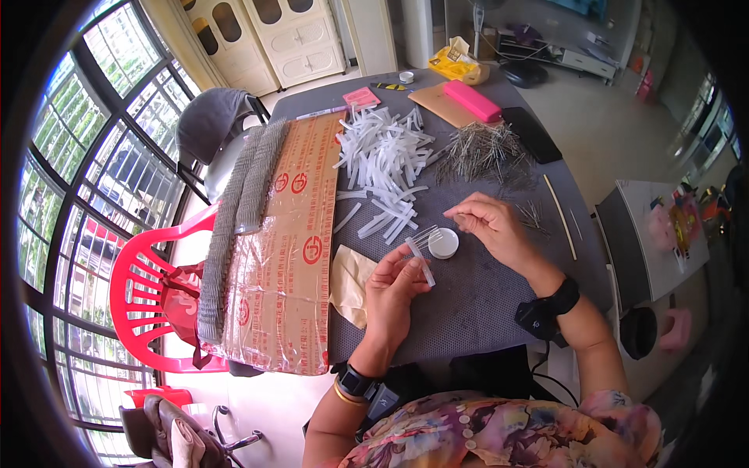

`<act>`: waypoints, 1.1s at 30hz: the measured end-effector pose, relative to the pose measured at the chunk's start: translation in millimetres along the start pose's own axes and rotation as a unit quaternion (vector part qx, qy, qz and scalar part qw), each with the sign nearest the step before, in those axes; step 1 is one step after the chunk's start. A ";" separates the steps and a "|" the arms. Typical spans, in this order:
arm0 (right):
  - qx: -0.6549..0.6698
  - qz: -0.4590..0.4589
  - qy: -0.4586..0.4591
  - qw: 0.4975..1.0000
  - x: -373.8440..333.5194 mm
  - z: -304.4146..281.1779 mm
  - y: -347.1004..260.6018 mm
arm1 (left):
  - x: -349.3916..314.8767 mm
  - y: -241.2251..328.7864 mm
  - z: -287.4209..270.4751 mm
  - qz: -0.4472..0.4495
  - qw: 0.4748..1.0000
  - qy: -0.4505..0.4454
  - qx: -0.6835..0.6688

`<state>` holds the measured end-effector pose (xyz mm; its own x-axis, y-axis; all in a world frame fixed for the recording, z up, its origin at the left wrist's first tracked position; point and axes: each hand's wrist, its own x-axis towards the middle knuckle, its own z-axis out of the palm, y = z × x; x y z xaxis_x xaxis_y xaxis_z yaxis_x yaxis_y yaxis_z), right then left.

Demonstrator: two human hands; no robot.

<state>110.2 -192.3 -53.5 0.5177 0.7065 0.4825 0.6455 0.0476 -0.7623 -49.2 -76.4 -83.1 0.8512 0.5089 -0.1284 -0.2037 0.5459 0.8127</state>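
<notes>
My left hand (392, 290) pinches a short translucent white strip (422, 264) between thumb and fingers. Several thin metal pins (424, 235) stick out of that strip toward the upper right. Just beyond it, a small round white lid or dish (443, 243) lies on the table. To its right hovers my right hand (493, 226), thumb and fingertips pressed together. Whatever it pinches is too small to make out. A heap of similar white strips (386, 152) lies beyond my hands. Farther right is a pile of thin metal pins (484, 148), with a few loose pins (534, 214) nearer.
On the left, a brown cardboard box (281, 281) carries rows of grey pinned strips (248, 195). Beside it lies a tan cloth or paper (353, 285). A pink case (472, 101), a black flat object (532, 134) and a thin wooden stick (559, 216) lie at right. A red chair (129, 288) stands left.
</notes>
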 end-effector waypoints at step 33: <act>0.152 0.080 -0.015 0.985 -17.8 22.7 -14.6 | -0.2 -1.1 -0.6 -0.006 1.000 -0.016 -0.011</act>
<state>78.8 -189.5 -60.7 0.5793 0.7423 0.3368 0.3567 0.1407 -0.9236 -49.4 -76.7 -84.4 0.8683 0.4810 -0.1208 -0.2026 0.5663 0.7989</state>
